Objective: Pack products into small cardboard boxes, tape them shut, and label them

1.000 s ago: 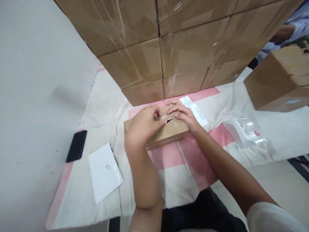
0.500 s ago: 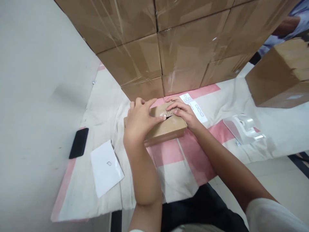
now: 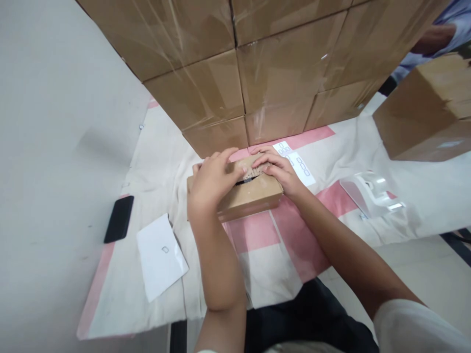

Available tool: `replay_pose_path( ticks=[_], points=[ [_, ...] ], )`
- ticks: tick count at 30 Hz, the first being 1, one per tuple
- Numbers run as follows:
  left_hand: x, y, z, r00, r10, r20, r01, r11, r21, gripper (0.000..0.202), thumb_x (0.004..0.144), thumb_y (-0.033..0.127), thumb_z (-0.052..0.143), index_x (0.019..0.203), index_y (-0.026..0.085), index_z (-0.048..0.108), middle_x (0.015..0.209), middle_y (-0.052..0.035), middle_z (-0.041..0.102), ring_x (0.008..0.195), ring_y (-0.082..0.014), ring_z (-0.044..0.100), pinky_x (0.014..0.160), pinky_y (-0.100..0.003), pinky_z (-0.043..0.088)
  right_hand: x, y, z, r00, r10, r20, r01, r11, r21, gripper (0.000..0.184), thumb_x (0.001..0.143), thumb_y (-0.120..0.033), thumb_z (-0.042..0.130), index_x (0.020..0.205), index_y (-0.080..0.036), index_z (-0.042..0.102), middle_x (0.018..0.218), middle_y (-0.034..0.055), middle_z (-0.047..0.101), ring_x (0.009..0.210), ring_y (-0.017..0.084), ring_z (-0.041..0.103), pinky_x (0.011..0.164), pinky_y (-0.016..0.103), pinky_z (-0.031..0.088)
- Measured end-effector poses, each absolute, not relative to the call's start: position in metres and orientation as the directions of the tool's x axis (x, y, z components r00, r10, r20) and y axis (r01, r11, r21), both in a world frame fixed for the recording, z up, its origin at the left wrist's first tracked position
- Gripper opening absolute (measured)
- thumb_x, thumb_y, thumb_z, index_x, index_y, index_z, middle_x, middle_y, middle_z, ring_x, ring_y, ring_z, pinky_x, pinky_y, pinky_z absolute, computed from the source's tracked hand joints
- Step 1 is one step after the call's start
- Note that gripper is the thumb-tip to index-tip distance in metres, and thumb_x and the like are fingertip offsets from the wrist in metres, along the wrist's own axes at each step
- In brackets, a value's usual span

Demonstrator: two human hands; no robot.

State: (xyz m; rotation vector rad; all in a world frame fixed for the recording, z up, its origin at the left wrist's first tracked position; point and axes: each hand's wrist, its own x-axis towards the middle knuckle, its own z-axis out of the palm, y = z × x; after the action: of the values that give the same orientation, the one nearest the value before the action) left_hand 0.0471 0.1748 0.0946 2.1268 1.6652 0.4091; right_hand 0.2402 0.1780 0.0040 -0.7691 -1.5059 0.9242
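A small brown cardboard box [image 3: 253, 193] lies on the cloth in front of me. A dark gap runs along its top, beside a raised, ridged strip of cardboard. My left hand [image 3: 213, 179] grips the box at its left part, thumb on top at the end of the gap and fingers over the far side, partly hidden. On the right end, my right hand [image 3: 277, 169] holds the box with bent fingers on the ridged strip and the far edge. What lies inside the box cannot be made out.
Taped cardboard boxes [image 3: 275, 73] are stacked close behind. White cards [image 3: 301, 169] and a clear-and-white tape dispenser [image 3: 371, 193] lie to the right, near another carton [image 3: 415, 113]. A white sheet [image 3: 162, 257] and black phone [image 3: 118, 219] lie left by the wall. A person's arm [image 3: 436, 39] shows top right.
The dark gap in the box top has grown longer toward the left. My left thumb has shifted up and left along it, while my right hand stays nearly in place.
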Motion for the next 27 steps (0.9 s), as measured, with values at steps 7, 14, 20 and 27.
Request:
replay_pose_path(
  ticks=[7, 14, 20, 27],
  points=[
    [0.040, 0.163, 0.110, 0.397, 0.906, -0.145, 0.835, -0.291, 0.467, 0.094, 0.072, 0.061, 0.080, 0.154, 0.037, 0.040, 0.157, -0.0026, 0.048, 0.143, -0.0343, 0.045, 0.117, -0.050, 0.036, 0.238, 0.175, 0.004, -0.116, 0.869, 0.482, -0.032, 0.481, -0.876, 0.023, 0.078, -0.016, 0.055, 0.085, -0.024, 0.075, 0.124, 0.0055, 0.062, 0.130, 0.028, 0.051, 0.117, 0.050, 0.034],
    [0.045, 0.164, 0.106, 0.317, 0.940, -0.123, 0.847, -0.222, 0.482, 0.067, 0.086, 0.058, 0.068, 0.147, 0.036, 0.051, 0.152, 0.0004, 0.055, 0.138, -0.0322, 0.052, 0.119, -0.051, 0.035, 0.251, 0.183, -0.008, 0.165, 0.906, 0.390, -0.001, 0.396, -0.918, 0.036, 0.094, -0.044, 0.049, 0.120, -0.025, 0.066, 0.123, 0.0061, 0.066, 0.117, 0.025, 0.060, 0.106, 0.044, 0.045],
    [0.045, 0.164, 0.108, 0.354, 0.924, -0.143, 0.840, -0.247, 0.484, 0.079, 0.080, 0.053, 0.075, 0.151, 0.035, 0.045, 0.154, 0.0000, 0.054, 0.139, -0.0324, 0.052, 0.118, -0.049, 0.037, 0.312, 0.196, -0.014, 0.487, 0.873, 0.020, 0.506, -0.264, -0.821, 0.050, 0.084, -0.044, 0.061, 0.126, -0.017, 0.059, 0.128, 0.0157, 0.064, 0.114, 0.033, 0.060, 0.101, 0.049, 0.047],
    [0.047, 0.153, 0.117, 0.287, 0.957, -0.042, 0.888, -0.250, 0.386, 0.083, 0.078, 0.067, 0.071, 0.151, 0.037, 0.045, 0.149, -0.0033, 0.057, 0.139, -0.0364, 0.049, 0.117, -0.058, 0.034, 0.310, 0.198, -0.027, 0.402, 0.914, -0.058, 0.702, -0.348, -0.621, 0.076, 0.065, -0.029, 0.081, 0.134, -0.017, 0.052, 0.120, 0.0193, 0.067, 0.126, 0.044, 0.052, 0.108, 0.060, 0.036]
  ],
)
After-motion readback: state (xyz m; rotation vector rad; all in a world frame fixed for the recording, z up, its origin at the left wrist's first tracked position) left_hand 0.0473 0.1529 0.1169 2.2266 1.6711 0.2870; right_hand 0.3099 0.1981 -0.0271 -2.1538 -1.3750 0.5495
